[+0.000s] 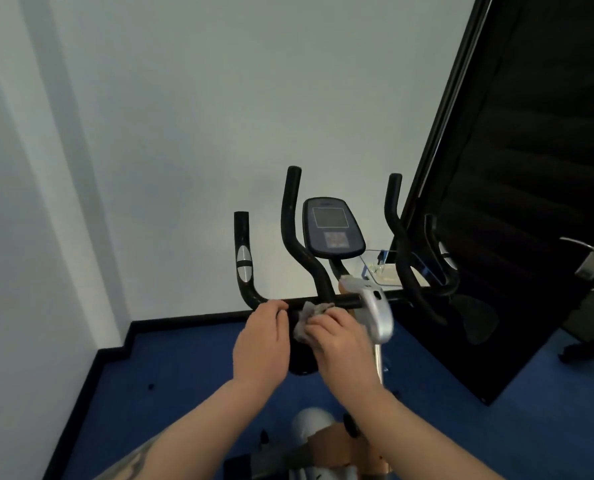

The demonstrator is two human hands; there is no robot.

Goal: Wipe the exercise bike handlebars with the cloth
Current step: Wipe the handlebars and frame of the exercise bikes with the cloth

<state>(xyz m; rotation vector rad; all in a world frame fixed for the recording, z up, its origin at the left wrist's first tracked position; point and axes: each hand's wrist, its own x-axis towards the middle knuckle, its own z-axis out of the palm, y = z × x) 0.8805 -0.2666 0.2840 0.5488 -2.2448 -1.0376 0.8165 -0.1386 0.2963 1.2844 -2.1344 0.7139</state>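
- Black foam handlebars (349, 301): long axis of the crossbar running side to side, directly under and just beyond both hands; 2 inner horns and 2 outer grips rising away from the knuckles, tips pointing up and slightly forward.
- Grey console (333, 228) up past the fingertips, between the inner horns, screen facing back; silver stem cover (375, 311) touching the outer edge of the right hand.
- Left hand (262, 344): curled closed around the crossbar near the bend, no cloth in it, judged to be steadying the frame.
- Right hand (344, 342): fingers closed on the cloth, pressing it against the bar.
- Pale grey cloth (307, 320): crumpled, squeezed between the 2 hands, touching the crossbar, lower edge hanging below it.
- To wipe well, probably: wrap cloth fully round the tube, stroke along the axis rather than across, rotate the wrist to reach the underside, then follow each horn upward to its tip.
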